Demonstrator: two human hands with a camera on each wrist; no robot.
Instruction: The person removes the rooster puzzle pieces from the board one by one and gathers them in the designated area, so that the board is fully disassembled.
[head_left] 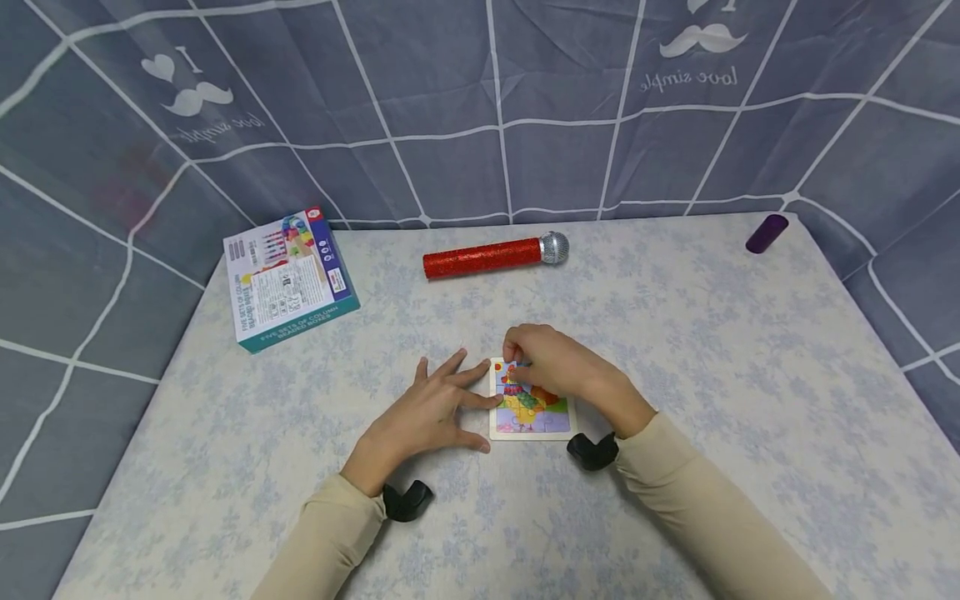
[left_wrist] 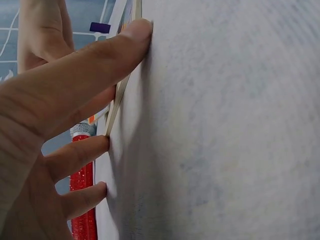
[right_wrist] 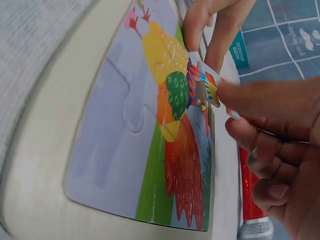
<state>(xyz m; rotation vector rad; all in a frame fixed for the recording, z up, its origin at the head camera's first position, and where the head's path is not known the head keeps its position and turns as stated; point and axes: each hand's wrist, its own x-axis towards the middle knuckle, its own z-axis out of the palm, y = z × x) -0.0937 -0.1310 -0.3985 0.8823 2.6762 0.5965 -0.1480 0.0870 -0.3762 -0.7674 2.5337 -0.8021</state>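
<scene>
A small jigsaw puzzle [head_left: 536, 422] in a pale frame lies on the table, showing a colourful bird. My right hand [head_left: 557, 362] is over its upper part. Between thumb and fingertips it pinches a puzzle piece [right_wrist: 210, 89], tilted up from the picture in the right wrist view. My left hand [head_left: 429, 414] is spread along the puzzle's left side. One of its fingertips reaches onto the picture's left edge, and the thumb [left_wrist: 136, 34] lies at the frame's near left corner. The right hand covers the puzzle's upper right.
Behind the puzzle lies a red glittery microphone [head_left: 483, 257] with a silver head. A bead toy box [head_left: 291, 279] is at the back left, and a dark purple cylinder [head_left: 767, 233] at the far right corner. A grey checked curtain [head_left: 450, 92] hangs behind the table.
</scene>
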